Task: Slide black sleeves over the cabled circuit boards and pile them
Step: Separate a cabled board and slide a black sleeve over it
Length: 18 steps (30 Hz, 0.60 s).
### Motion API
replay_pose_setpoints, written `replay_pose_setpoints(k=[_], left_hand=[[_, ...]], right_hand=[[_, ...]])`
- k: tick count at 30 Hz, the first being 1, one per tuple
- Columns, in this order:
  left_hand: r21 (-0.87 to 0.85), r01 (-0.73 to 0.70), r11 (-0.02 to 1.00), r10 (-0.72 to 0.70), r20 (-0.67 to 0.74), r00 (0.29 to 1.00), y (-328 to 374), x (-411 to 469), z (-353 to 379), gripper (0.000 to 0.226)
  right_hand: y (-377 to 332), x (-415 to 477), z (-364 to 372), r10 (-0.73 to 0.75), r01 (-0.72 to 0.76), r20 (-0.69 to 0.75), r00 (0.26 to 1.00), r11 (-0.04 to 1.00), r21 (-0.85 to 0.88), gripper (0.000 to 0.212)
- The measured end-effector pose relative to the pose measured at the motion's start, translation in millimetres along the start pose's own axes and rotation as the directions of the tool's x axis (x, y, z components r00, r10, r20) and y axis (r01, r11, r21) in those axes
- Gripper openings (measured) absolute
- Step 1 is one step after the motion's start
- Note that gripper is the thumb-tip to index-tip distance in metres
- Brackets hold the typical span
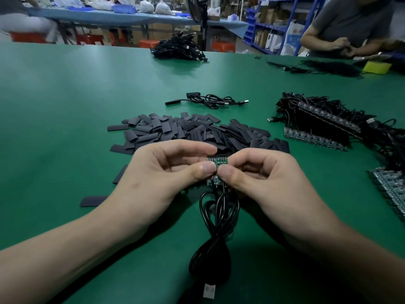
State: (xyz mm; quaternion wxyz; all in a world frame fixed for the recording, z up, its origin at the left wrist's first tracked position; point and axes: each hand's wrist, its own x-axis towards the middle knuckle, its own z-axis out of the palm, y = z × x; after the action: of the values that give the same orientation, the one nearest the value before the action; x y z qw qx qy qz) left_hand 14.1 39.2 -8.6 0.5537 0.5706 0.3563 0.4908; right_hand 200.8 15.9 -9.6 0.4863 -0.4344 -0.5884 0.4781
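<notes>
A small green circuit board is held above the green table. My left hand pinches its left side between thumb and fingers. My right hand pinches its right side the same way. Its black cable hangs down in loops to a USB plug near the bottom edge. No sleeve shows on this board. Behind my hands lies a heap of flat black sleeves. One sleeved board with its cable lies farther back.
Rows of bare cabled boards are stacked at the right, with more boards at the right edge. A bundle of black cables sits at the far edge. Loose sleeves lie to the left. Another person works at the far right.
</notes>
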Motion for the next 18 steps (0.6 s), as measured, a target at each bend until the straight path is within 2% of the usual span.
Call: replay_pose_setpoints(k=[5,13,18], left_hand=[[-0.043,0.005,0.999,-0.004,0.016,1.000,0.0,0.0,1.3,0.035],[-0.120,0.099,0.988,-0.094,0.048,0.994,-0.8,-0.2,-1.8,0.044],[-0.144,0.119,0.982,-0.112,0.060,0.992,0.2,0.8,-1.6,0.040]], right_hand=[[-0.1,0.4,0.3,0.039,-0.038,-0.007,0.999,0.989,0.146,0.017],[2.2,2.2,4.5,0.095,-0.106,0.055,0.994,0.956,0.273,0.007],[1.7,2.1,5.4,0.122,-0.142,0.082,0.989,0.935,0.324,0.004]])
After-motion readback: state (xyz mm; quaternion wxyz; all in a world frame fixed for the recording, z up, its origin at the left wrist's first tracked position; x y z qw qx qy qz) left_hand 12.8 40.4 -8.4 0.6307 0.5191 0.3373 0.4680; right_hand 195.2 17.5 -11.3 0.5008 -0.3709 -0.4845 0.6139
